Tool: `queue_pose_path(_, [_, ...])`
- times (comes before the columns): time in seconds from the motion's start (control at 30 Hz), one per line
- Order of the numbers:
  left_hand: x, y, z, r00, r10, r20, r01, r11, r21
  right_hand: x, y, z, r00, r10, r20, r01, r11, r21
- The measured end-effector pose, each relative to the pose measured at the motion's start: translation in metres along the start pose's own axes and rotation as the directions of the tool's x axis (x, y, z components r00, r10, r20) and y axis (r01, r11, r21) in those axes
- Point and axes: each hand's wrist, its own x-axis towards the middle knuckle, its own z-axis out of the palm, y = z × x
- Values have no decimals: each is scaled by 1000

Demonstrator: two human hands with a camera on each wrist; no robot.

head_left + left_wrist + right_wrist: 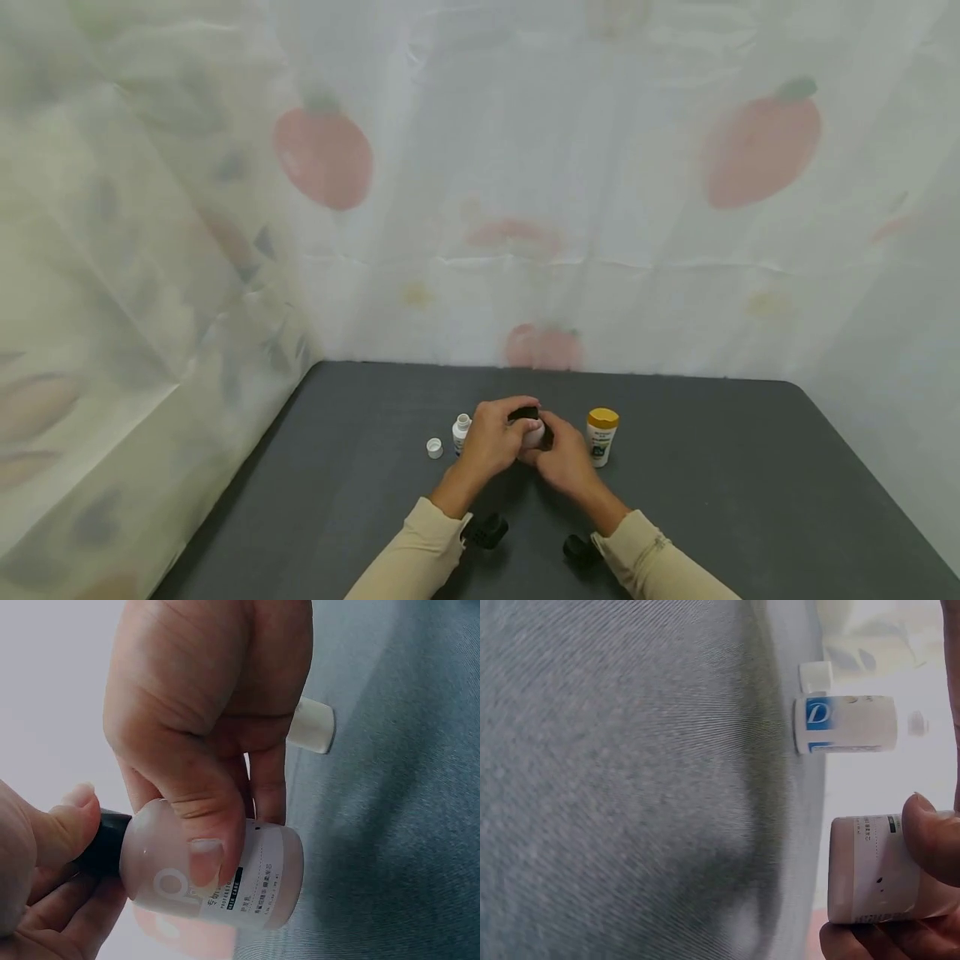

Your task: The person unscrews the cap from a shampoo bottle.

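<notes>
A translucent pinkish hair-care bottle (259, 877) with a printed label stands between the two hands, its black cap (112, 844) on top. My left hand (491, 437) grips the bottle's body, thumb across the label in the left wrist view. From the other side, my right hand (567, 458) pinches the black cap between thumb and fingers. In the right wrist view the bottle's lower part shows, with a thumb and fingers round it. Left of the hands stands a small white bottle (855, 724) with an uncapped neck. Beside it lies a white cap (434, 448).
A white bottle with a yellow lid (602, 435) stands right of the hands. The dark grey table (720, 475) ends at a pale fruit-print curtain (600, 208) behind and at the left. Black wrist devices (487, 531) hang below both sleeves.
</notes>
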Motion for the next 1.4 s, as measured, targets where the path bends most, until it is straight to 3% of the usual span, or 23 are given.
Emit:
queue_pose_path(0.33, [-4, 22, -18, 1000, -11, 1, 11, 997, -73, -14, -19, -13, 999, -37, 12, 36, 996, 79])
queue_pose_path(0.53, [-9, 36, -31, 999, -47, 19, 49, 988, -143, -28, -34, -22, 999, -47, 23, 43, 990, 132])
queue_pose_path(0.67, [-14, 46, -41, 997, -58, 41, 65, 975, -212, -38, -44, -29, 997, -70, 23, 65, 984, 168])
queue_pose_path(0.83, [-22, 59, -52, 996, -56, 76, 77, 945, -317, -53, -53, -35, 988, -157, -12, 156, 968, 197])
queue_pose_path(1.0, [-32, 67, -63, 992, -26, 126, 74, 915, -397, -70, -60, -40, 957, -281, -67, 288, 945, 153])
queue_pose_path(1.23, [-44, 71, -73, 974, 105, 203, -3, 894, -448, -85, -64, -44, 872, -467, -146, 466, 884, -39])
queue_pose_path(1.3, [-47, 72, -72, 972, 132, 196, -30, 892, -452, -87, -65, -44, 854, -492, -170, 484, 870, -88])
queue_pose_path(1.4, [-53, 74, -68, 978, 147, 146, -66, 889, -454, -90, -67, -45, 842, -504, -194, 487, 864, -132])
